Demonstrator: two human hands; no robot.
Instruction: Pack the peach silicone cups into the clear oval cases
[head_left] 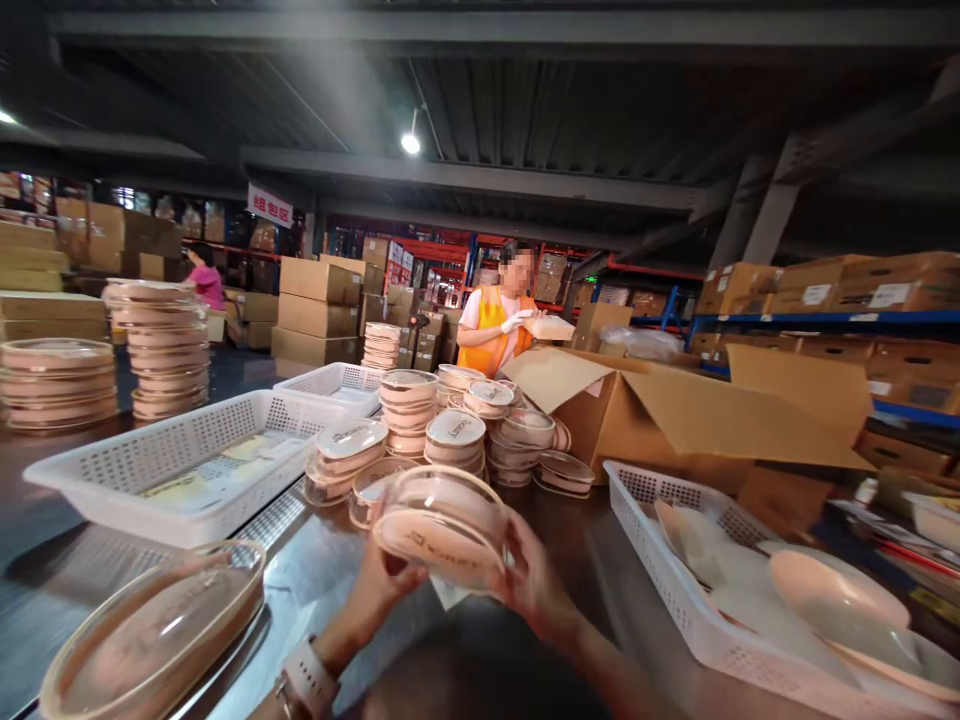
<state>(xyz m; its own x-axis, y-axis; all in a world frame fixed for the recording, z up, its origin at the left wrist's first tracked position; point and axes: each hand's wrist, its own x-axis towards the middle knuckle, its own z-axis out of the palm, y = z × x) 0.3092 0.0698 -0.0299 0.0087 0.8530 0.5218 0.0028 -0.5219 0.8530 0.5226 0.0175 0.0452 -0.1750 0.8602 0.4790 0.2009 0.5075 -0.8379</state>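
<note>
A lidded dish [442, 520] is held up over the table [315, 570] between both hands — left hand [375, 590] and right hand [536, 585], fingers closed on its ends, steadying it. Baskets [172, 455] flank it, within reach. Beyond, stacked dishes [409, 410] and an open carton [675, 400] — a co-worker [499, 320] behind.

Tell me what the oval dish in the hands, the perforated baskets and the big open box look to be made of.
Oval pinkish dish with clear lid, held by both hands: likely glossy plastic or glass, since it reflects light and shows through. White perforated baskets: moulded matte plastic, judging by the regular holes. Big open brown box: matte corrugated cardboard, with folded flaps.
</note>
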